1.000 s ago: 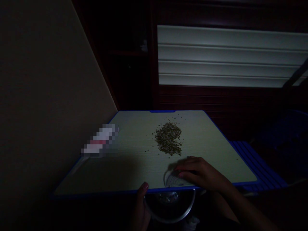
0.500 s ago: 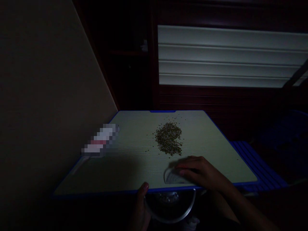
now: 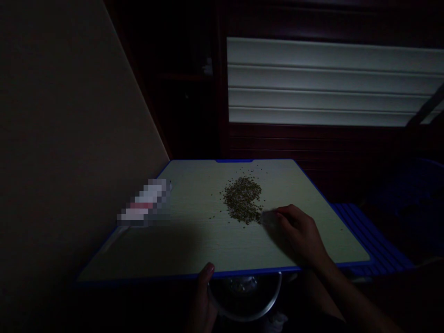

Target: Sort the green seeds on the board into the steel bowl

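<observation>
A heap of small dark seeds or grains lies on the pale tabletop, with stray ones scattered around it. My right hand is closed on a thin, translucent, scraper-like piece, whose edge is at the heap's lower right side. Just below the table's near edge, my left hand grips the left rim of a metal bowl, thumb up. Something shiny shows inside the bowl, too dark to make out.
A blurred white and red item lies along the table's left edge, beside a wall. Blue striped cloth or plastic is at the right. A dark cabinet with a white slatted panel stands behind. The room is dim.
My right hand has moved away from the near edge, up and slightly right, carrying the translucent scraper-like piece to the heap. My left hand and the bowl have stayed put.
</observation>
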A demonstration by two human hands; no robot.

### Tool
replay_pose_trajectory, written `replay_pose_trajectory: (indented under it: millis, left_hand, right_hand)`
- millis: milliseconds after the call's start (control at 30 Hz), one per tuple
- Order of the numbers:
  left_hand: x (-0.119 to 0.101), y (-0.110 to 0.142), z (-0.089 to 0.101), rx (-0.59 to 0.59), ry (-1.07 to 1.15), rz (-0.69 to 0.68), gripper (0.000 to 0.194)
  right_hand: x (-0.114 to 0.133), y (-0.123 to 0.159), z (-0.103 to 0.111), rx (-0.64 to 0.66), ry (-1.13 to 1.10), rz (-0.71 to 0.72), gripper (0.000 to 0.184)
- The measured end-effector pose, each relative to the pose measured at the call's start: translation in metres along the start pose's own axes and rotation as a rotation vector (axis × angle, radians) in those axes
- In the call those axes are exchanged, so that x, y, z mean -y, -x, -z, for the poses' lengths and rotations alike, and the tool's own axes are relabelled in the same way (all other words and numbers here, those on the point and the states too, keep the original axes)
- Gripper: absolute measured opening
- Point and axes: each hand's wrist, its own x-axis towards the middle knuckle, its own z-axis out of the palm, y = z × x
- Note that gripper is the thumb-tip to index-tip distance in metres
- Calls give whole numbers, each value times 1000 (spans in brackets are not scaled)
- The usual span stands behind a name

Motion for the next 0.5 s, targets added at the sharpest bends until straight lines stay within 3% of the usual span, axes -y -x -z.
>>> replay_pose_trajectory:
  millis: [100,300,500]
  left_hand:
    - [1,-2,0,-10,3,-14,51]
    - [0,0,0,-22,8,-60,53]
    - [-3,7,-9,-52,23,-89,52]
  right_hand:
    - [1,0,-1,52,4,-2,16]
    - [-7,-2,-3,-43,77,-69,20]
    - [-10,-1,-1,-54,154,-59,25]
